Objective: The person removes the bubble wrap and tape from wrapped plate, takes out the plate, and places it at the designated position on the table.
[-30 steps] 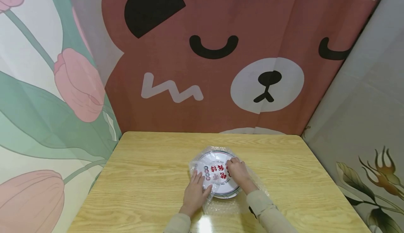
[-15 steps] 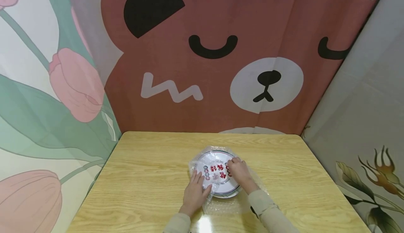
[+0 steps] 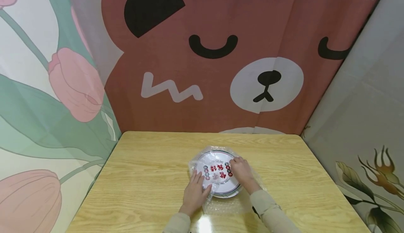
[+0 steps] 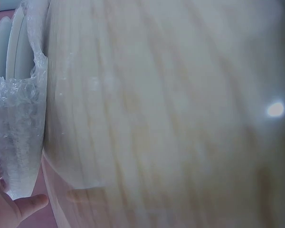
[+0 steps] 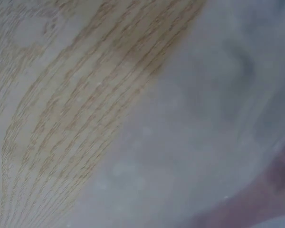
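Note:
A round white plate (image 3: 217, 173) with red characters and a dark ring lies on clear bubble wrap (image 3: 227, 205) on the wooden table (image 3: 151, 177). My left hand (image 3: 195, 194) rests flat on a fold of wrap laid over the plate's near left edge. My right hand (image 3: 241, 171) lies on the plate's right side, fingers curled at the wrap there. In the left wrist view the wrap (image 4: 19, 128) and plate rim (image 4: 9, 42) show at the left, with a fingertip (image 4: 31, 204) below. The right wrist view is a blur of wrap (image 5: 204, 142) over wood.
Printed cloth panels stand round the table: a bear face (image 3: 221, 57) behind, tulips (image 3: 75, 85) at the left, a grey flowered panel (image 3: 369, 120) at the right. Bare wood lies either side of the plate.
My right hand has slid slightly right and toward the plate's far right edge. The left hand and the plate stay where they were.

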`<state>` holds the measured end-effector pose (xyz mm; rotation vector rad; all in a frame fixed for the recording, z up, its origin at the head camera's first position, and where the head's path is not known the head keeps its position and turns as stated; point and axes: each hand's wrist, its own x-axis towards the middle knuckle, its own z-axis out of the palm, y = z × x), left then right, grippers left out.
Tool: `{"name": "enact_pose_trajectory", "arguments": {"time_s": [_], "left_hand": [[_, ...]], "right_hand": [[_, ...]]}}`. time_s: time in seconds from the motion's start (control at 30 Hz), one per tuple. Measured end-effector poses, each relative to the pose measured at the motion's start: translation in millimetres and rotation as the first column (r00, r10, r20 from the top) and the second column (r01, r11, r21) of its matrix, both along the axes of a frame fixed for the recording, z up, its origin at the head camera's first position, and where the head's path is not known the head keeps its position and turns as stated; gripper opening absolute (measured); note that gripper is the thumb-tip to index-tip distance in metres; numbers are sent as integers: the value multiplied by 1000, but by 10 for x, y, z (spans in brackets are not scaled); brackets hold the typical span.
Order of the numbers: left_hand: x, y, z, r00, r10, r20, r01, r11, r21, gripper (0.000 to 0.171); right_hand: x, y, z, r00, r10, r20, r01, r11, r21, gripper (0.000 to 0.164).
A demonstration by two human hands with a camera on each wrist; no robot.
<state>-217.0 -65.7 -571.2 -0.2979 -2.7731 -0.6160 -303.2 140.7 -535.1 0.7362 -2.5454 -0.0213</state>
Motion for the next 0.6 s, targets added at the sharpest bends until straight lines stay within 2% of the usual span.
{"name": "enact_pose_trajectory", "arguments": {"time_s": [0.17,0.43,0.53,0.6], "left_hand": [[5,2,1,1000,3,-3,-3,1000,2,54],[2,3,-12,1000,1,-1,-1,1000,-2,54],[2,4,-7,1000,1,3,-1,1000,-4,54],[4,3,-3,1000,0,3,0,1000,-2,54]], "right_hand": [[-6,34,-6,999,-40,3,40,997,-70,15],[12,82,26,986,-107,128,129,975,-181,12],[11,106,25,987,-105,121,127,974,-185,12],[12,126,9,992,-93,87,109,975,-195,12]]}}
